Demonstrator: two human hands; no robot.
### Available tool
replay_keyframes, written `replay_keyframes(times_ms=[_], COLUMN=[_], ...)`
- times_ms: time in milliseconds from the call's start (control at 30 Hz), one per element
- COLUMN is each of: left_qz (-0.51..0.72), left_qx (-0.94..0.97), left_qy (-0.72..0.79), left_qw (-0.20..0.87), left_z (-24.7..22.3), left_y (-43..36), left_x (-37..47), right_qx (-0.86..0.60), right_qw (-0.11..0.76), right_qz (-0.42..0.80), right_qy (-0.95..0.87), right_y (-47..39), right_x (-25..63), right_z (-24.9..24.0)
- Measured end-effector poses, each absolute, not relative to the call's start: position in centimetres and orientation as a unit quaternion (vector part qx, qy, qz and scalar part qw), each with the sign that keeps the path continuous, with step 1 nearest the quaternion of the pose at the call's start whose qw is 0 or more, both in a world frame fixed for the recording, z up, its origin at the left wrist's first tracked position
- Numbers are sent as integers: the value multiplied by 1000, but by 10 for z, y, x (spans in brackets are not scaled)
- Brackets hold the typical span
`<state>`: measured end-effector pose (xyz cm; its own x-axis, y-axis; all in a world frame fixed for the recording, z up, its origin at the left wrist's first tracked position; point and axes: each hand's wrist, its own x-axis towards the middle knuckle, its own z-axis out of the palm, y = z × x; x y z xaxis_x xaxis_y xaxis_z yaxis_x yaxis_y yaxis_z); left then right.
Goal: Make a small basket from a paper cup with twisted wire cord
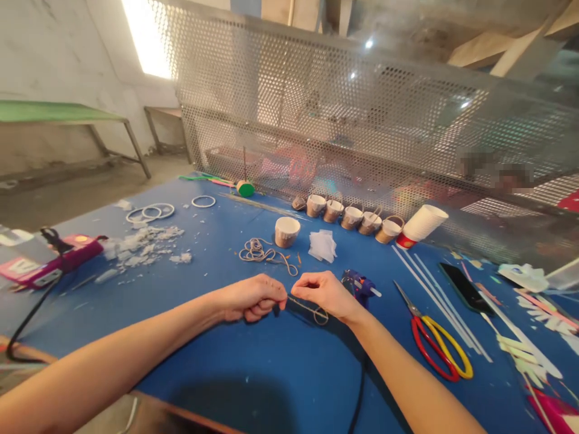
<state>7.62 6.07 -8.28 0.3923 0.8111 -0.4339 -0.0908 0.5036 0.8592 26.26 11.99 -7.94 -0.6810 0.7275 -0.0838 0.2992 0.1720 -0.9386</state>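
Close together over the blue table [271,361], my left hand [256,298] and my right hand [325,293] both pinch a thin piece of twine [312,308]. Its loose end curls in a small loop below my right hand. Beyond my hands stands a small cup [287,232], white above and wrapped in brown below. A loose tangle of cord [260,250] lies beside that cup. Just behind my right hand rests a blue glue gun [359,284], partly hidden, with a white glue stick poking out.
Several small twine-wrapped cups [351,218] line the perforated metal screen [289,108], next to stacked paper cups [423,224]. Scissors [434,340], white sticks [441,298] and a phone [465,288] lie right. White scraps [145,244] and a pink power strip [58,262] lie left.
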Motion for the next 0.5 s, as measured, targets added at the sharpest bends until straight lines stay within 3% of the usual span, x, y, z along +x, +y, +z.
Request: replay_keyframes(times_ms=[100, 367, 500], left_qz=[351, 451, 464], left_qx=[392, 330, 322], left_qy=[493, 477, 448], left_qw=[692, 678, 692], left_z=[-82, -88, -94], left_y=[57, 59, 58], left_x=[77, 83, 85], right_qx=[-338, -260, -262], right_qw=[194, 379, 399], right_qz=[446, -3, -92], right_qy=[-806, -888, -874], right_y=[113, 96, 93], right_x=[260, 256, 253], right_z=[-79, -96, -109])
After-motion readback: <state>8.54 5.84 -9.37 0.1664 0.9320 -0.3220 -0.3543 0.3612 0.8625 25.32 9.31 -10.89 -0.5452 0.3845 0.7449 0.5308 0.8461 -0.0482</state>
